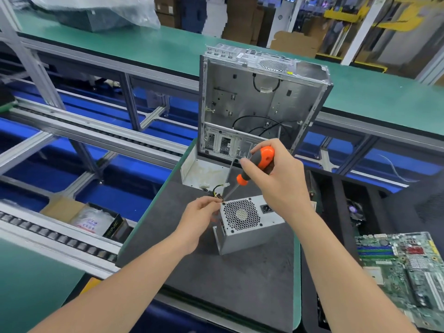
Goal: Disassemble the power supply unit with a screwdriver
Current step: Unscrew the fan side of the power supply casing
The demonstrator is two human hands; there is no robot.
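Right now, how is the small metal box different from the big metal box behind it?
The power supply unit is small and closed; the computer case is bigger and open. The power supply unit lies low on the mat; the computer case stands upright. Both are grey metal.

The right hand [276, 179] grips an orange screwdriver [258, 164], its tip at the top left corner of the power supply [245, 219] on the grey mat [240, 284]. The left hand [199, 217] pinches that corner.
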